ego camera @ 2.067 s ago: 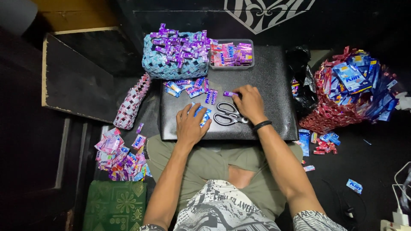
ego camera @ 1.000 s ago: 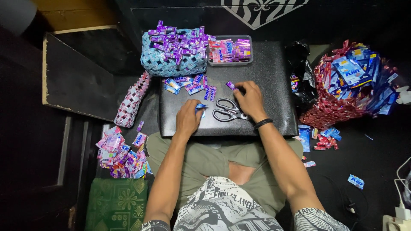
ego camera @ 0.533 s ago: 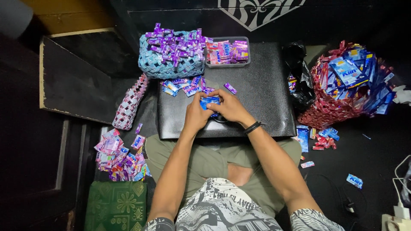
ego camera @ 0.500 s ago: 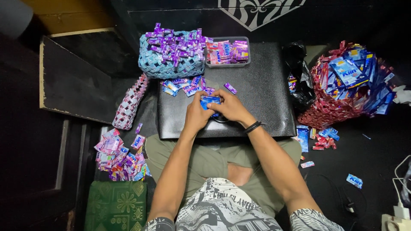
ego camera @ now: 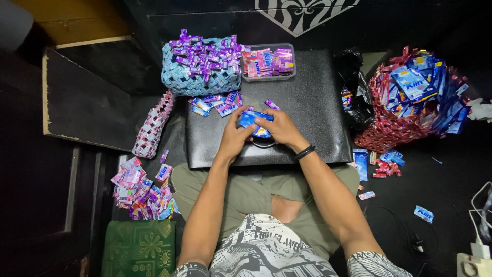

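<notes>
My left hand and my right hand meet over the middle of a black board on my lap. Both pinch a small blue wrapper between the fingertips. A black band sits on my right wrist. Scissors lie mostly hidden under my hands; only a bit of a dark handle shows. A few folded blue and purple wrappers lie on the board just beyond my left hand.
A woven blue basket heaped with purple folded pieces stands at the board's far left, a clear tray of pink wrappers beside it. A woven strip and a wrapper pile lie left. A red basket of blue wrappers stands right.
My hands came off the board and the scissors and drew together. They now hold a blue wrapper between them, covering the scissors.
</notes>
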